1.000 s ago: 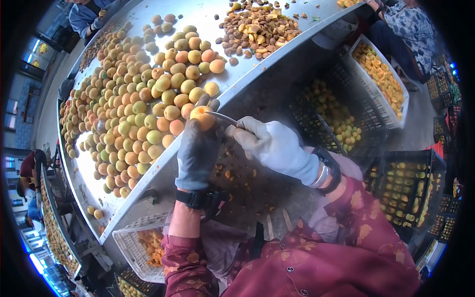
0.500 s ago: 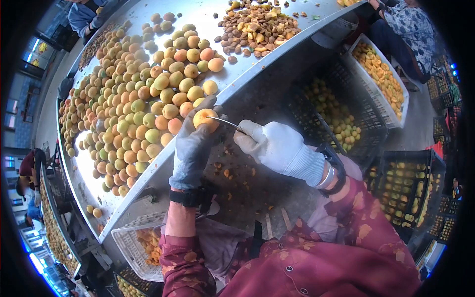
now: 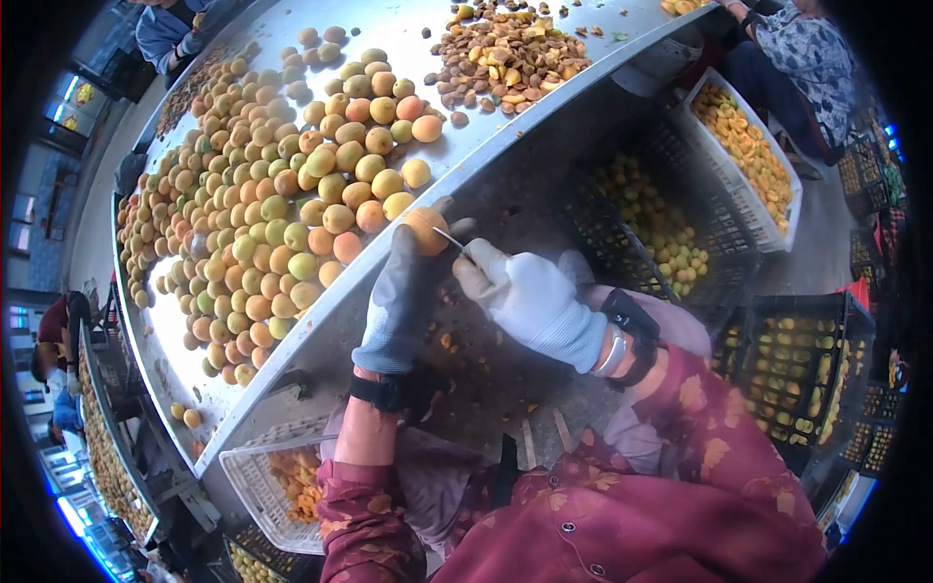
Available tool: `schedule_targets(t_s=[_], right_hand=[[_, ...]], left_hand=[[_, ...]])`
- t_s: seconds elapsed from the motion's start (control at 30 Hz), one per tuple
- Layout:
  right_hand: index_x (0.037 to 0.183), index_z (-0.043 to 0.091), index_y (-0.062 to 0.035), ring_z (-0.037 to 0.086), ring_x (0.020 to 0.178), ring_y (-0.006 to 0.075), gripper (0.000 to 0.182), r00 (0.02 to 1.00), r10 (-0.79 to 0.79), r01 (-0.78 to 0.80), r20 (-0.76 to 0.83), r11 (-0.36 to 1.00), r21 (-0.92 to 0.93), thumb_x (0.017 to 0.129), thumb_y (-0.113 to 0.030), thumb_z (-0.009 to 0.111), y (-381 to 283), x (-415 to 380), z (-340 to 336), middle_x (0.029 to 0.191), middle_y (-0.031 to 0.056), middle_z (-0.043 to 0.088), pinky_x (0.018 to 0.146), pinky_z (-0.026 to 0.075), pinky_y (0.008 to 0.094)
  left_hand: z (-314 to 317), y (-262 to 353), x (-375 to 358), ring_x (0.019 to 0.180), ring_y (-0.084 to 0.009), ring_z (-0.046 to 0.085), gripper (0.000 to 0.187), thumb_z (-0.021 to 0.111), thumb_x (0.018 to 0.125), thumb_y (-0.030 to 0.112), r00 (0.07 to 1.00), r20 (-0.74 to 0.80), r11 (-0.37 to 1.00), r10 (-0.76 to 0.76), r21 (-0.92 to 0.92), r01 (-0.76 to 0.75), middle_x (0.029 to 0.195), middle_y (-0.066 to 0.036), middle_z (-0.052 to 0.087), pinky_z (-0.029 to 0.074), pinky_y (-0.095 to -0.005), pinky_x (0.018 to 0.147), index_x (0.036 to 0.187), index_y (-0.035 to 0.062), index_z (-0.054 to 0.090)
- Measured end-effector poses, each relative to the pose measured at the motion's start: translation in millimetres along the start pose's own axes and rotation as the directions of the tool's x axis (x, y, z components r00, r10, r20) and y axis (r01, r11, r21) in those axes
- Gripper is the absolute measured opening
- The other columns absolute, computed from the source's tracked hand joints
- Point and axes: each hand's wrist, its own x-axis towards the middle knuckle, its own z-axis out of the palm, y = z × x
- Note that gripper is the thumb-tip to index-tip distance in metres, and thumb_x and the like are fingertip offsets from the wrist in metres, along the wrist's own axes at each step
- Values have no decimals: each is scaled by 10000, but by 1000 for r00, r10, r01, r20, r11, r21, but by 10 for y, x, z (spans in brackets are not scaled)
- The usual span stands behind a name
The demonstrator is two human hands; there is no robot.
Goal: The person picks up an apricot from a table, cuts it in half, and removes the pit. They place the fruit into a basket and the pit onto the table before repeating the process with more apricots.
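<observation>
Just off the edge of the steel table (image 3: 544, 102), the grey-gloved left hand (image 3: 406, 291) pinches a round orange apricot (image 3: 426, 230) at its fingertips while the white-gloved right hand (image 3: 525, 296), closed around a small knife (image 3: 449, 239), sets the blade against it.

Apricot (image 3: 425, 230): round, orange-yellow, smooth-skinned, held up off the counter (image 3: 544, 117) just past its near edge, pinched at the fingertips of the grey-gloved left hand (image 3: 403, 296), only its upper face showing above the glove. Knife (image 3: 449, 239): thin, short, pale metal blade, tilted, tip touching the right side of the apricot, handle hidden inside the closed grip of the white-gloved right hand (image 3: 530, 301). Blade's depth in the fruit impossible to tell. Both close together, between the two gloves, above the dark floor beside the counter's rim.
</observation>
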Motion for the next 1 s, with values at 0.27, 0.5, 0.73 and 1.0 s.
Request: schedule_targets(t_s=[0.27,0.5,0.73,1.0], right_hand=[[965,581,-54,644,595,363,278,993,8,-1,115,998,-55,953,-325,518,-50,8,-116,613,173,615,507,520,431],[1012,587,-37,647,538,327,294,996,-88,80,-33,979,-189,944,-319,535,-3,-28,109,614,150,634,457,513,391],[1036,593,-57,652,598,350,282,995,-82,84,56,996,-34,943,-316,532,79,-9,6,637,174,628,506,521,422],[1010,584,-57,635,602,345,306,973,75,-65,218,997,-50,955,-345,497,-58,25,-233,622,171,604,529,511,417]], left_hand=[[47,236,-67,937,-119,574,508,623,888,190,985,-121,866,125,497,-49,1097,-52,610,469,-254,858,1341,2,491],[88,24,-71,1024,-182,607,696,530,931,532,994,-86,992,71,106,-62,1133,-128,628,487,-286,887,1323,-41,477],[207,288,-78,994,-164,611,509,573,928,273,984,-155,947,85,321,-31,1121,-108,628,496,-270,866,1331,-23,480],[211,256,-93,877,-86,587,435,619,878,118,967,-162,841,196,535,-81,1017,-43,642,496,-224,779,1292,20,524]])
